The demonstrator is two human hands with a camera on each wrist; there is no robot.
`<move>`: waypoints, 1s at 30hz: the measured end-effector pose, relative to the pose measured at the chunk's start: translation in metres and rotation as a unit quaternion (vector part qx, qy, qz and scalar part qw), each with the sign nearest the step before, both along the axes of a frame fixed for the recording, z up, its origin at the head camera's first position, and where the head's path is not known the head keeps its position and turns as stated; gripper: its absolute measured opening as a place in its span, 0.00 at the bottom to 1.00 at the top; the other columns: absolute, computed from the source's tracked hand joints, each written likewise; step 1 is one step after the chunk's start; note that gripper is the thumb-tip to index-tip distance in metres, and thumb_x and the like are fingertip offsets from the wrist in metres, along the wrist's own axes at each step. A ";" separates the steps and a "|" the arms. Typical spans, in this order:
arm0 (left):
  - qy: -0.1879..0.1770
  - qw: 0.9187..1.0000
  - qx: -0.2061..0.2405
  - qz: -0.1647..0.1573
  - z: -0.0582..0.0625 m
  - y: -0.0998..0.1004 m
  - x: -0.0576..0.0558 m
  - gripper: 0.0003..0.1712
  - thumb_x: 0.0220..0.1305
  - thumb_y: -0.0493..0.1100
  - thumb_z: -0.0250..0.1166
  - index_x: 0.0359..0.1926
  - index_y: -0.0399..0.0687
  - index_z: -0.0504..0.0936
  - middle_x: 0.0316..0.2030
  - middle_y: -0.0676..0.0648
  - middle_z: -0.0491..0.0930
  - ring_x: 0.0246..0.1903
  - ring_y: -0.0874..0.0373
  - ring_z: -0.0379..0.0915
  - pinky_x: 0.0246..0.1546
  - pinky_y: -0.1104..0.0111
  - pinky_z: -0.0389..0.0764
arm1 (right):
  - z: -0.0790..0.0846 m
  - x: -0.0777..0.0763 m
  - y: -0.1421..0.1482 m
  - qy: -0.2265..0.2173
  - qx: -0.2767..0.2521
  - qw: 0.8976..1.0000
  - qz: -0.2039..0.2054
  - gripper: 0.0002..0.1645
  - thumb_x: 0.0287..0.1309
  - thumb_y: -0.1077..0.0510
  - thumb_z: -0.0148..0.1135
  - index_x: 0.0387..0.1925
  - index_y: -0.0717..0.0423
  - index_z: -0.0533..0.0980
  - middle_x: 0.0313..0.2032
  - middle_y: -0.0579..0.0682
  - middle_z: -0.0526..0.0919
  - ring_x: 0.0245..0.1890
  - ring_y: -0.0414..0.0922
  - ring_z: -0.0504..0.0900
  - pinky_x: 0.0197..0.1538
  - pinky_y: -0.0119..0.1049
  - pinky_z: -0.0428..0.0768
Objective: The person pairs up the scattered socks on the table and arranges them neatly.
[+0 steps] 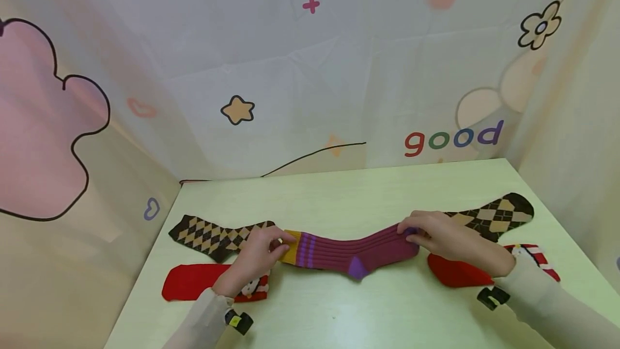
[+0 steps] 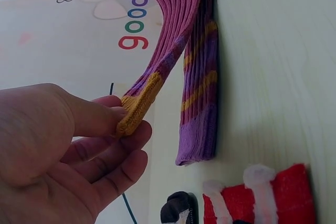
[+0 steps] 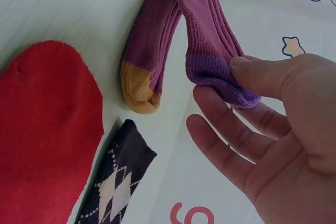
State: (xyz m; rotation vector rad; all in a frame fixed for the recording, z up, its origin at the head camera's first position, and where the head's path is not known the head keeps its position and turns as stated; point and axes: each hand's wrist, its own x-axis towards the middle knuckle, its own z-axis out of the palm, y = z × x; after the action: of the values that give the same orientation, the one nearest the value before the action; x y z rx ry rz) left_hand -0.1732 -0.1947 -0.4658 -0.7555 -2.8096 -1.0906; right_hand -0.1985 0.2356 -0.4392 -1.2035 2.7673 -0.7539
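Note:
A ribbed plum sock (image 1: pixel 334 252) with a mustard cuff and purple heel stretches between both hands. My left hand (image 1: pixel 254 257) pinches the cuff (image 2: pixel 137 109) between thumb and fingers. At the other end, my right hand (image 1: pixel 443 237) pinches the purple toe (image 3: pixel 215 74), thumb on top and fingers beneath. Under the held sock lies a second plum sock (image 2: pixel 198 108), with a purple cuff, mustard stripes and a mustard toe (image 3: pixel 140 90); the head view mostly hides it. The wrist views show the held sock's two ends raised above this lower one.
Left on the pale table (image 1: pixel 334 316) lie an argyle sock (image 1: pixel 203 236) and a red sock (image 1: pixel 194 281) with a penguin figure. Another argyle sock (image 1: pixel 504 214) and red sock (image 1: pixel 455 273) lie right, partly behind my right arm. A printed curtain (image 1: pixel 310 69) stands behind the table.

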 end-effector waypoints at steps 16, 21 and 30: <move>0.005 1.000 -0.022 0.000 -0.019 0.003 -0.009 0.12 0.66 0.31 0.68 0.48 0.45 0.89 0.41 0.50 0.85 0.31 0.63 0.75 0.31 0.71 0.79 | -0.010 -0.003 -0.001 0.002 0.005 1.000 -0.001 0.13 0.61 0.68 0.70 0.47 0.53 0.84 0.39 0.42 0.82 0.35 0.34 0.77 0.38 0.31 0.82; 0.014 0.999 -0.045 0.002 -0.022 0.005 -0.012 0.12 0.67 0.32 0.69 0.49 0.45 0.89 0.42 0.50 0.85 0.33 0.62 0.76 0.33 0.71 0.79 | -0.012 -0.005 -0.001 -0.004 0.015 1.000 -0.004 0.13 0.62 0.67 0.70 0.47 0.54 0.84 0.39 0.42 0.82 0.36 0.36 0.78 0.40 0.32 0.83; 0.010 0.998 -0.057 0.010 -0.025 0.008 -0.016 0.13 0.67 0.32 0.68 0.49 0.47 0.89 0.43 0.51 0.86 0.35 0.61 0.76 0.35 0.70 0.79 | -0.014 -0.007 0.000 -0.020 0.021 1.000 -0.012 0.13 0.62 0.67 0.69 0.47 0.54 0.84 0.39 0.42 0.82 0.36 0.36 0.77 0.40 0.33 0.82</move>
State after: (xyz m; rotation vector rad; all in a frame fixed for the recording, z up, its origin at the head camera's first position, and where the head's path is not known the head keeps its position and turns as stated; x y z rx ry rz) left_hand -0.1896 -0.1869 -0.4910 -0.7414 -2.8770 -0.9212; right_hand -0.2053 0.2358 -0.4535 -1.1368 2.7568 -0.7089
